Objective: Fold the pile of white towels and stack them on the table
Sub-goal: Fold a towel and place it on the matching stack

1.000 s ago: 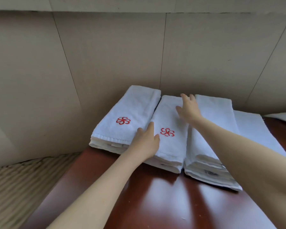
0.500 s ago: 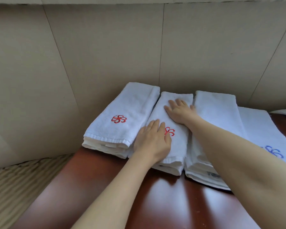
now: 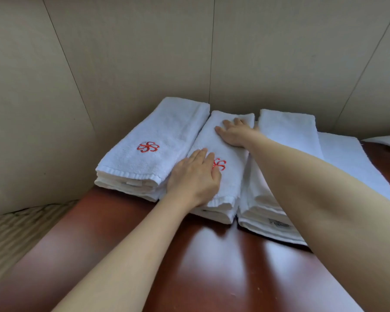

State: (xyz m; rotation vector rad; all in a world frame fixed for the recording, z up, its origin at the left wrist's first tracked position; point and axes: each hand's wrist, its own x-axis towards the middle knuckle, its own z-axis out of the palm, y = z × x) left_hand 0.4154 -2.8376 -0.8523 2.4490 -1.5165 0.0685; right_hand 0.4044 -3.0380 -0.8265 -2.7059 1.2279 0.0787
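Your left hand (image 3: 193, 176) lies flat on the near half of the middle towel stack (image 3: 221, 152), fingers straight and together, their tips pointing toward 12 o'clock and covering part of the red flower emblem (image 3: 220, 164) stitched there. Your right hand (image 3: 233, 131) presses the far half of that same stack, reaching in from 4 o'clock, palm down with the fingers spread and straight — neither hand curls round any cloth.

The middle towel stack sits on the dark red wooden table (image 3: 200, 266), its far end close to the beige panelled wall (image 3: 144, 52). Touching it at 9 o'clock is the left towel stack (image 3: 158, 140), several folded layers deep, with its own red emblem showing whole on top. At 3 o'clock, just beside the middle one, stands the right towel stack (image 3: 286, 129); your right forearm crosses over its near end, and a small label shows on a lower layer at its front edge. Past that, toward the table's right side, a flat white towel (image 3: 351, 158) lies spread out, partly tucked behind the right towel stack.

Off the table at 8 o'clock you can see a strip of striped beige carpet (image 3: 16, 226).
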